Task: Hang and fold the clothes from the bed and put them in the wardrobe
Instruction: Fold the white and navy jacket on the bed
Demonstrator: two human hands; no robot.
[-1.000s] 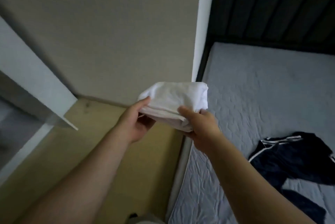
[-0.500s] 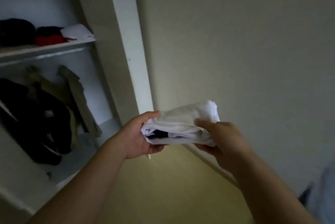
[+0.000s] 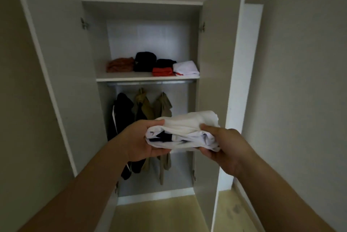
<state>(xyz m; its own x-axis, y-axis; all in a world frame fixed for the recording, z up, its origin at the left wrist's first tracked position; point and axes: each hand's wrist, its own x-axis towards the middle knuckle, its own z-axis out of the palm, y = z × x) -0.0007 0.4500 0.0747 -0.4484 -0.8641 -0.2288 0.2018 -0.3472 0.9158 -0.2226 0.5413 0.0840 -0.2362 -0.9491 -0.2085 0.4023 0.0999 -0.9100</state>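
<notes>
My left hand [image 3: 139, 140] grips one end of the folded white shirt [image 3: 187, 128] and my right hand [image 3: 223, 145] pinches the other, held before the open wardrobe [image 3: 142, 2]. A slack grip could spill the folds. Folded piles [image 3: 120, 65] crowd the shelf [image 3: 131, 78], leaving little bare board. The left door [image 3: 56, 63] and right door [image 3: 216, 63] stand wide.

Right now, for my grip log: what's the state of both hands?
Left hand: grips the folded white garment.
Right hand: grips the same garment.
</notes>
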